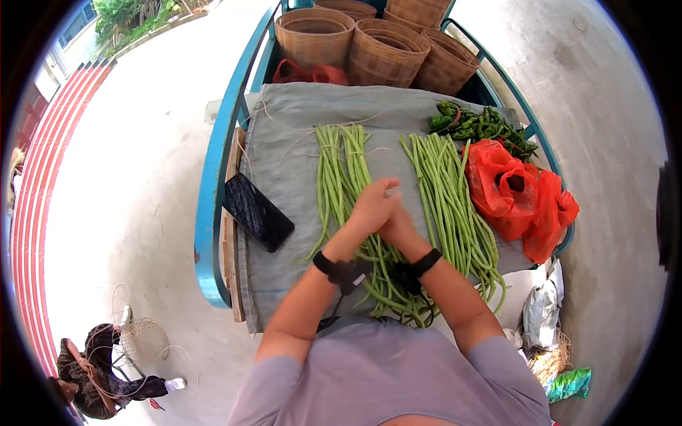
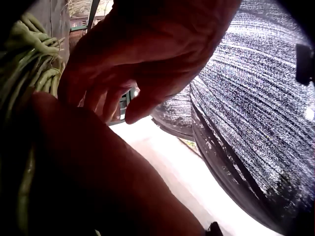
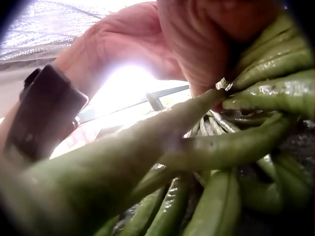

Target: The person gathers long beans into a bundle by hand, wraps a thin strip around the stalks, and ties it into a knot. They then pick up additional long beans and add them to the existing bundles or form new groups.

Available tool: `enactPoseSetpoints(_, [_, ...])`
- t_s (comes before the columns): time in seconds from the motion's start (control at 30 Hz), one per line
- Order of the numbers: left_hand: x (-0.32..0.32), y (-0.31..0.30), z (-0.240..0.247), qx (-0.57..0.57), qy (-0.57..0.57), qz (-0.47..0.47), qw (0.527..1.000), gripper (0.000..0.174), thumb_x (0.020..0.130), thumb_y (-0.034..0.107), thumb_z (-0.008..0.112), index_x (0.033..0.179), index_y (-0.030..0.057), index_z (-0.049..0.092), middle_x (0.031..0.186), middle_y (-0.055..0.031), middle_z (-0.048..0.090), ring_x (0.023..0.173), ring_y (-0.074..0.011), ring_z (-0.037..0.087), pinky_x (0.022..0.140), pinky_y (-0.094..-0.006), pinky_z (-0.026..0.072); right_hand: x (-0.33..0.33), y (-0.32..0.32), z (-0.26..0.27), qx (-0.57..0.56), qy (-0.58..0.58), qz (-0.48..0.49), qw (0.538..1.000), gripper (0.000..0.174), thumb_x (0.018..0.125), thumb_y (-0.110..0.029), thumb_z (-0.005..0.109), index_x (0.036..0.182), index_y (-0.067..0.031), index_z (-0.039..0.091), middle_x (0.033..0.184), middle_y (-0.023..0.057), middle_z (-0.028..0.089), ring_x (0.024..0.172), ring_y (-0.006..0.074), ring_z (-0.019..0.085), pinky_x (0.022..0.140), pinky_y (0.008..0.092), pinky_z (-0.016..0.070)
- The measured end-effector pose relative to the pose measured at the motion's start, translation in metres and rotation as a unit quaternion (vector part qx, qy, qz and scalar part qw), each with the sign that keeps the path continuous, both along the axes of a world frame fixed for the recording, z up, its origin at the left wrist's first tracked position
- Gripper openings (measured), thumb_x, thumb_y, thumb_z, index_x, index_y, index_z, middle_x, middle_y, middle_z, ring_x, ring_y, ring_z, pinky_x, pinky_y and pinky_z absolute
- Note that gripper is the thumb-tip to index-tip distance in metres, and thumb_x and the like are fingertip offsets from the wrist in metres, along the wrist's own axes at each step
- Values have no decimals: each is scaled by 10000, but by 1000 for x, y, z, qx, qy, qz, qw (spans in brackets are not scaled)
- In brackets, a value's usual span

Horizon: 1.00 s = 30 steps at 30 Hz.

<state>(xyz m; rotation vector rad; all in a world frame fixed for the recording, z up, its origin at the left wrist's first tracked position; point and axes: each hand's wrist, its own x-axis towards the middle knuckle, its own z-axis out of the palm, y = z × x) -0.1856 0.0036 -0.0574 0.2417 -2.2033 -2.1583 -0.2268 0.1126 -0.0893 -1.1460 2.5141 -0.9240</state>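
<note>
My left hand [image 1: 373, 206] and right hand [image 1: 399, 226] meet over a bunch of green long beans [image 1: 387, 266] in the middle of the grey cloth. The left hand overlaps the right, with fingertips reaching up and right. In the left wrist view, the left hand [image 2: 157, 54] bends its fingers downward beside the right hand [image 2: 98, 152]. Close over the beans [image 3: 211, 152], the right hand [image 3: 221, 29] meets the left hand [image 3: 133, 39] in the right wrist view. I cannot tell what their hidden fingertips hold. Thin ties circle two bundles [image 1: 330, 170] at their tops.
Loose long beans [image 1: 447, 192] lie right of the hands. Beyond them are green peppers [image 1: 483, 128] and red plastic bags [image 1: 504, 192]. A black phone [image 1: 257, 213] lies at left, near the blue cart rail [image 1: 213, 213]. Woven baskets [image 1: 387, 53] stand behind. A person [image 1: 92, 369] sits lower left.
</note>
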Motion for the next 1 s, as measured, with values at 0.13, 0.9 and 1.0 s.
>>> enactPoseSetpoints(0.13, [-8,5,-27,-265,37,-71,961,494,948,414,491,1307,75,508,1335,-184,508,1305,-391,377,1065,-425,300,-6,0,-14,34,14,53,998,431,855,-192,549,1241,-12,490,1104,204,588,1047,375,554,845,443,458])
enactPoseSetpoints(0.9, [-1,4,-23,-396,20,-193,897,591,909,417,547,1338,17,473,1382,-182,449,1302,-328,390,1088,-428,276,-18,101,29,299,177,-180,921,289,770,-304,681,941,-79,624,900,116,613,838,310,627,696,402,501])
enactPoseSetpoints(1.0, [5,-4,-5,-109,7,-144,983,577,912,341,587,1360,11,433,1334,-178,482,1221,-308,481,1018,-407,381,-30,100,12,301,160,-143,929,289,783,-314,660,936,-73,610,915,120,621,810,304,635,673,432,495])
